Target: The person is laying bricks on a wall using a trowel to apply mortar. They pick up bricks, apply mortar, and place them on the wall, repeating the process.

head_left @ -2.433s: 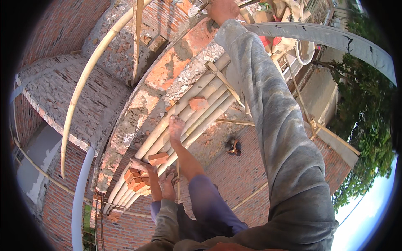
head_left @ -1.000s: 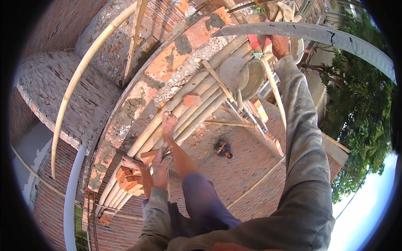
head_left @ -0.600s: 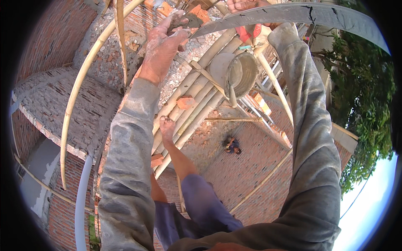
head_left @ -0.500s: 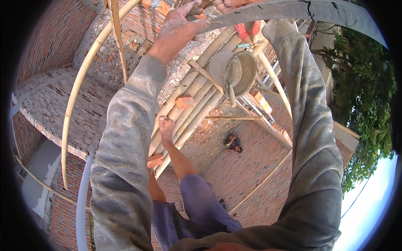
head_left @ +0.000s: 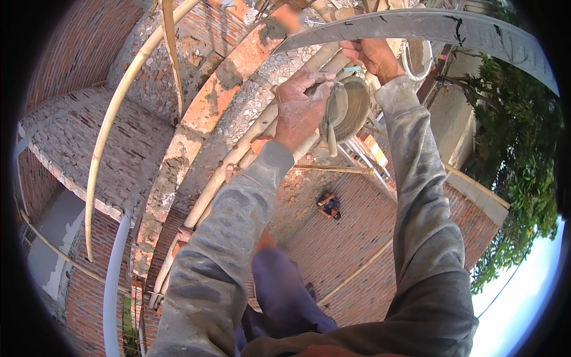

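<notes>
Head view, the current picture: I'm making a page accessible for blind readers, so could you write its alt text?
A person's left hand is in front of a grey bucket and their right hand just below a long, black-marked grey bar, with bamboo poles beneath. A mortar-patched brick wall runs alongside; another person is far below.

Watching from close by, 12 straight ahead of the person. Left hand (head_left: 302,107): at 12, knuckles up, dusty, fingers curled toward thumb; contents, if any, not discernible. Left forearm (head_left: 223,229): slants up from 7. Right hand (head_left: 376,58): at 1, reaching farther, fingers toward 9, upper edge partly hidden. Right forearm (head_left: 410,160): rises from 4.
</notes>
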Available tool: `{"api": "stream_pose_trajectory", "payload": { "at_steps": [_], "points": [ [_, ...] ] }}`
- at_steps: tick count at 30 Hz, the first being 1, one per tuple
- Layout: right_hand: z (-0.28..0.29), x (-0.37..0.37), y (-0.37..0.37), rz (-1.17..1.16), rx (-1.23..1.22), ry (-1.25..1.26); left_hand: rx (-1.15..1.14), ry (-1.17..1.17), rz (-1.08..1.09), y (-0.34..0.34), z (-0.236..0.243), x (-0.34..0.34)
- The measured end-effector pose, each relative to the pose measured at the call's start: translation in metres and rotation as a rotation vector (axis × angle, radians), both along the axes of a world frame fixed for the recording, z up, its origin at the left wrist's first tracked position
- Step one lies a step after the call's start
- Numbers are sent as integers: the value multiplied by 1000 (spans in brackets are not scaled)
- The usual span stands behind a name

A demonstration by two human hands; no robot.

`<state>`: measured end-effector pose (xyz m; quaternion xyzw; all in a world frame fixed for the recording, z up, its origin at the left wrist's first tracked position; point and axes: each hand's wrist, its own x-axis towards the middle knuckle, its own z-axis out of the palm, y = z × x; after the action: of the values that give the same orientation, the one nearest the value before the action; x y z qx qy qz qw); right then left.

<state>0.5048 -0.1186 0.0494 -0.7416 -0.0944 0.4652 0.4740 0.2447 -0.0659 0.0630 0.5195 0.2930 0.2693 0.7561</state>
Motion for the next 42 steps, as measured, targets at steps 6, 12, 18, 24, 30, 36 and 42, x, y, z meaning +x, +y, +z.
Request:
{"api": "stream_pose_trajectory", "payload": {
  "at_steps": [6, 12, 18, 24, 30, 36, 42],
  "points": [
    [-8, -61, -2, -193, -37, 463, 208, 13, -315, -42, -1, -14],
    [30, -34, -5, -96, -17, 100, 296, 27, -354, -39, 21, -34],
    [55, -31, -1, -102, 162, -166, 647, 376, 125, 24, 19, -41],
    [64, -39, -3, -115, 3, -280, 190, 485, -126, 92, -24, -31],
    [19, -36, 6, 37, -31, -490, 142, 355, -2, 71, -28, -24],
    [-20, -7, 15, 97, -118, -772, 127, 402, -16, 76, -23, -19],
    [-4, -28, -6, 49, -178, -836, 178, 349, -7, 74, -14, -13]
  ]
}}
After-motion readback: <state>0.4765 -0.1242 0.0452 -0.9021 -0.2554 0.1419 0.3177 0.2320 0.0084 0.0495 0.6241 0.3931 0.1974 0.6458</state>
